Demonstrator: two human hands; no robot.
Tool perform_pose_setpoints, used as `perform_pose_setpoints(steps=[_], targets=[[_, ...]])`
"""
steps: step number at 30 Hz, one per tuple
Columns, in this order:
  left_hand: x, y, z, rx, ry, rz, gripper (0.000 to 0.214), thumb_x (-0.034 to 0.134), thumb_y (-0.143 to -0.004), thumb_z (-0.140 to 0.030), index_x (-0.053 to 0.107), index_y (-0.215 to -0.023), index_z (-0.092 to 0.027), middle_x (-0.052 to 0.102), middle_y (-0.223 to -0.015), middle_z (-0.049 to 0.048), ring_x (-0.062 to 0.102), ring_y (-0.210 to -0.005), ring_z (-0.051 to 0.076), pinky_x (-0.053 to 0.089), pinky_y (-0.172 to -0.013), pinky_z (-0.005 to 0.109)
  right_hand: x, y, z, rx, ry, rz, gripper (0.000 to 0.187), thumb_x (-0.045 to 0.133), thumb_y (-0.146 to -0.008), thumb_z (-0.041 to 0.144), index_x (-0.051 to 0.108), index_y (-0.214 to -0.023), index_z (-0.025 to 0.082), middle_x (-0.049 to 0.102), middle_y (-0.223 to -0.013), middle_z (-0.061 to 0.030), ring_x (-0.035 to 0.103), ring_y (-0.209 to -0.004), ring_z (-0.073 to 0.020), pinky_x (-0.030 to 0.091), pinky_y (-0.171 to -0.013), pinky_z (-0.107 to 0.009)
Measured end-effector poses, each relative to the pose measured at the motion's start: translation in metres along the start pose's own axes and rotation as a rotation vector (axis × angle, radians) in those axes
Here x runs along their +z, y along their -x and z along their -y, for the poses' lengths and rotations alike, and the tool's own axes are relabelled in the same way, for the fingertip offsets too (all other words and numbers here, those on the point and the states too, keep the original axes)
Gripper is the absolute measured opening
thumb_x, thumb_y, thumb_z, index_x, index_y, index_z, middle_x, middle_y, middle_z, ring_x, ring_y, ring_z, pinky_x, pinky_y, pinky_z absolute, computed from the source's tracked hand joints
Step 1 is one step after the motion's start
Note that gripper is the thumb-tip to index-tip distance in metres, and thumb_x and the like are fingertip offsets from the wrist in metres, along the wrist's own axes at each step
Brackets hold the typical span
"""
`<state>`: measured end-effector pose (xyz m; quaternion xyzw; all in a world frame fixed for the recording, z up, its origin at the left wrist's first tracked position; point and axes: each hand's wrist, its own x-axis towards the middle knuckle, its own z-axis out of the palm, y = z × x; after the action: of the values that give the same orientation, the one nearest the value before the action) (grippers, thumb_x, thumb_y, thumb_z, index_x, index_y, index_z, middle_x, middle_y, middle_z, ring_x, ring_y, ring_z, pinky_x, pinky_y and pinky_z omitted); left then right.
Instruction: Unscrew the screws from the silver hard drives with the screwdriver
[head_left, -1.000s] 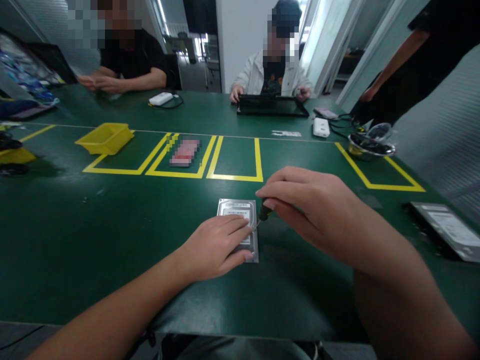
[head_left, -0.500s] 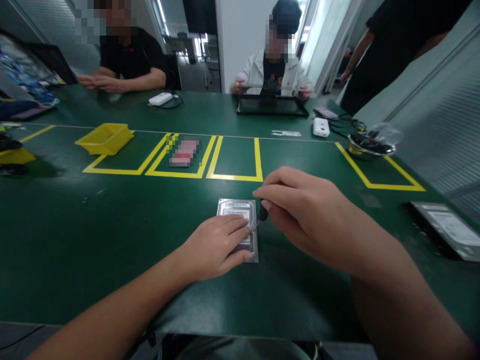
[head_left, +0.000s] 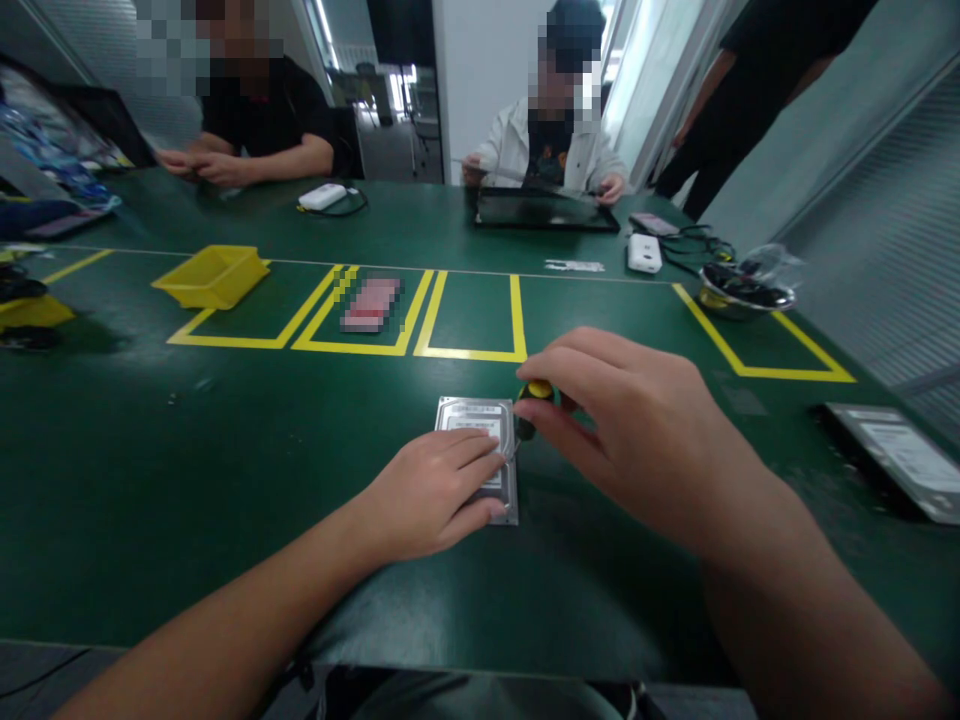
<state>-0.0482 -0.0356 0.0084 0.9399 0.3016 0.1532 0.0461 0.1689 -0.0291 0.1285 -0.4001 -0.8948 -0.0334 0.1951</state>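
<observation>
A silver hard drive (head_left: 472, 418) lies flat on the green table (head_left: 225, 450) in front of me. My left hand (head_left: 435, 490) rests on its near half, fingers stretched flat and pressing it down. My right hand (head_left: 637, 430) is closed around a small screwdriver (head_left: 531, 400) with a yellow and black handle, held upright with its tip at the drive's right edge. Most of the handle is hidden by my fingers.
A second drive (head_left: 896, 455) lies at the right edge. Behind are yellow taped boxes (head_left: 469, 352), a yellow bin (head_left: 211, 275), a metal bowl (head_left: 742, 290) and a white device (head_left: 645, 253). Two people sit across the table; another stands at the far right.
My right hand's fingers shifted around the screwdriver, and its yellow handle top now shows. The left hand stayed on the drive. The standing person moved away to the right.
</observation>
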Motion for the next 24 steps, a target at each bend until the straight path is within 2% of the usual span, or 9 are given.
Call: perform_pose_setpoints(steps=[6,13,24], targets=[[-0.0011,-0.0003,-0.0007,0.004,-0.012,0.006,0.041,0.044,-0.1,-0.035,0.06,-0.13,-0.013,0.062,-0.132,0.0127,0.056,-0.126,0.029,0.047,-0.107,0.047,-0.0019,0.0003,-0.0004,-0.02,-0.039,0.016,0.009,0.055,-0.092,0.018,0.064,-0.092,0.018,0.062,-0.092,-0.0059,0.057,-0.079,-0.0169,0.042,-0.066,-0.03],[-0.0004,-0.0005,0.0001,-0.006,-0.009,0.034,0.041,0.044,-0.1,-0.034,0.058,-0.132,-0.014,0.062,-0.133,0.0126,0.055,-0.127,0.028,0.047,-0.108,0.047,-0.0009,-0.0008,0.0007,-0.014,-0.129,0.007,0.014,0.052,-0.093,0.016,0.065,-0.094,0.018,0.061,-0.101,-0.0073,0.057,-0.083,-0.0155,0.045,-0.071,-0.029],[0.0013,0.0002,0.0001,0.008,-0.026,0.004,0.04,0.044,-0.1,-0.035,0.059,-0.131,-0.013,0.062,-0.132,0.0124,0.056,-0.125,0.028,0.047,-0.107,0.046,-0.0003,-0.0007,-0.0018,0.008,-0.1,-0.009,0.011,0.054,-0.092,0.016,0.064,-0.094,0.019,0.061,-0.097,-0.0064,0.057,-0.082,-0.0161,0.044,-0.069,-0.028]])
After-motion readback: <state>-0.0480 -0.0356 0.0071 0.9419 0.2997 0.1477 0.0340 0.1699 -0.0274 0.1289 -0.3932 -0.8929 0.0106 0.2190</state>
